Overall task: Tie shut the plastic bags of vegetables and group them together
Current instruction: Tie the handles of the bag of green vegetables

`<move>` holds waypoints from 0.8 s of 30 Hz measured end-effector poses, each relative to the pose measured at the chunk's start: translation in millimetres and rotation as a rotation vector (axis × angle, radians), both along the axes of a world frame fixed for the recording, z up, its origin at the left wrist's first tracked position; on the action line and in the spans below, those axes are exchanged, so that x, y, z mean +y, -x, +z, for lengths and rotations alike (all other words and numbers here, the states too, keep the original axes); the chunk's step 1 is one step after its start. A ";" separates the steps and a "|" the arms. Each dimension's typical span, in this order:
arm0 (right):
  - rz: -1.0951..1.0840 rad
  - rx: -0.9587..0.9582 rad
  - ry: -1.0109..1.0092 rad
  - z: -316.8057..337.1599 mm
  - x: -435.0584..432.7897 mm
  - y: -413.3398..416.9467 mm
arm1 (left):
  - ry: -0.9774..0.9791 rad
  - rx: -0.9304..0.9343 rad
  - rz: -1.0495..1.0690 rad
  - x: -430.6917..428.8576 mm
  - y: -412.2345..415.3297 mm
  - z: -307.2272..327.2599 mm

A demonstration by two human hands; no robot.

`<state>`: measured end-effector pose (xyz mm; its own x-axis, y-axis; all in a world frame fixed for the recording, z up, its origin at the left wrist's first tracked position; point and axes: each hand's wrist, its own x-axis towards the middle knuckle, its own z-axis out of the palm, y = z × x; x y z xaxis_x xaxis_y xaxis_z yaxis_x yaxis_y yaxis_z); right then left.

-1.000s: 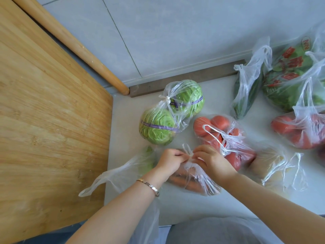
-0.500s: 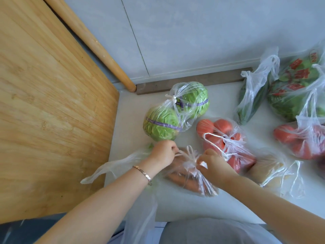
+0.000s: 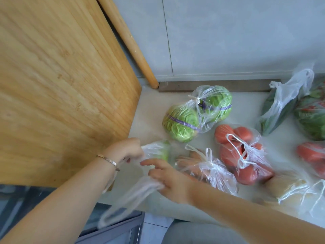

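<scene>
Plastic bag (image 3: 154, 152) at counter edge: left hand (image 3: 128, 148) pinching it, right hand (image 3: 167, 180) spread, touching its handle.

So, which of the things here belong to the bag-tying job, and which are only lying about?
Belong to the job:
- left hand and right hand, both on the untied bag
- knotted carrot bag
- cabbage bag
- tomato bag
- dark greens bag

Only lying about:
- wooden board
- rolling pin
- bracelet
</scene>
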<state>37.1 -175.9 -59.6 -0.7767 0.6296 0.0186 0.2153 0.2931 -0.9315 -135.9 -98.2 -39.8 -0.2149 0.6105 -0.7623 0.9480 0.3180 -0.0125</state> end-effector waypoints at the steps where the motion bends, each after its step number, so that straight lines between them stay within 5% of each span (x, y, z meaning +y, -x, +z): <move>1: -0.142 0.058 0.196 6.8 5.1 -3.9 | -0.019 -0.046 0.051 0.4 5.1 5.1; 4: -0.405 0.134 0.590 9.8 20.8 -12.8 | -0.086 -0.102 0.207 2.7 16.4 16.7; 15: -0.568 0.472 0.655 29.7 80.3 9.0 | -0.312 -0.319 0.576 -1.4 59.4 53.2; 18: -0.582 0.553 0.772 28.5 95.5 15.2 | -0.490 -0.654 0.758 -8.7 59.6 48.0; 24: -0.712 0.672 1.046 29.1 99.3 20.3 | -0.435 -1.257 0.880 -24.4 48.8 24.0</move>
